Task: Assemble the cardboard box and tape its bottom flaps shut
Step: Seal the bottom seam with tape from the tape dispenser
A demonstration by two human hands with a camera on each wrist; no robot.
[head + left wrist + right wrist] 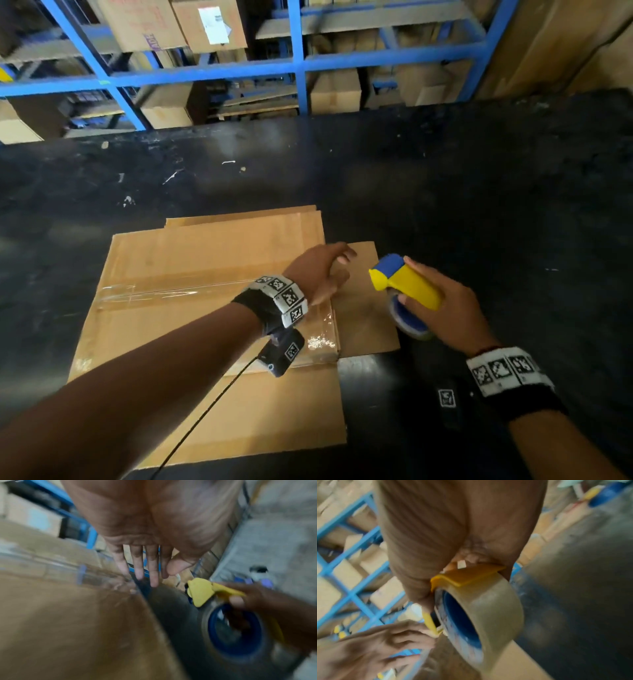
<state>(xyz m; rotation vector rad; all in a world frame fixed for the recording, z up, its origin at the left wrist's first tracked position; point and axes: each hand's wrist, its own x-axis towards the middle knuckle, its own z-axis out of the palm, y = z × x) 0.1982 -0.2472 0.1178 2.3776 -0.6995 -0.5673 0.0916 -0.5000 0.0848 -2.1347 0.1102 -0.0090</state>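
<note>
The brown cardboard box (191,274) stands bottom-up on the black table, its flaps closed, with a strip of clear tape (164,291) along the centre seam and down the right edge. My left hand (325,270) hovers with straight, spread fingers (139,563) over the box's right edge. My right hand (442,308) grips a yellow and blue tape dispenser (406,279) just right of the box. Its roll of clear tape (488,622) has a blue core. In the left wrist view the dispenser (202,591) lies just beyond my fingertips.
A flat cardboard sheet (366,308) lies under the box and sticks out at its right and front. The black table (479,192) stretches far back and right. Blue metal shelving (298,65) stacked with cartons stands behind the table.
</note>
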